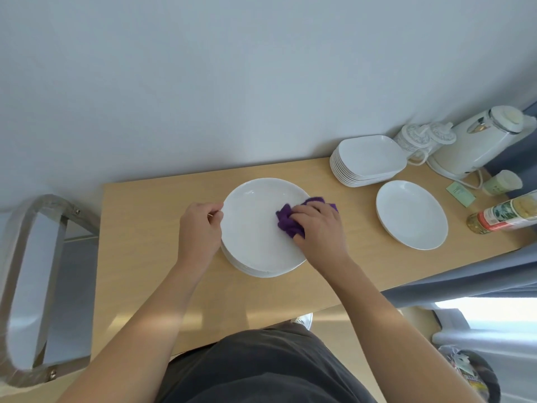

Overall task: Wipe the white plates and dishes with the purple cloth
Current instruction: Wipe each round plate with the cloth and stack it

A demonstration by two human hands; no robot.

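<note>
The right hand (pixel 318 228) has its fingertips buried in the bunched cloth (pixel 286 223), so only its knuckles and back show. Its fingers curl around the cloth and press it onto the top plate (pixel 252 225), right of the plate's centre. Part of the cloth pokes out behind the hand, at the plate's far right rim. Under that plate only the edges of a stack show along the near side, and how many lie there is hard to tell. The left hand (pixel 200 228) sits at the plate's left rim, fingers curled and pinching the edge. On the desk (pixel 145 257), well right of both hands, lies 1 oval plate (pixel 411 213), with a pile of square dishes (pixel 367 158) just behind it. A bottle (pixel 505 215) is cut off by the right edge.
</note>
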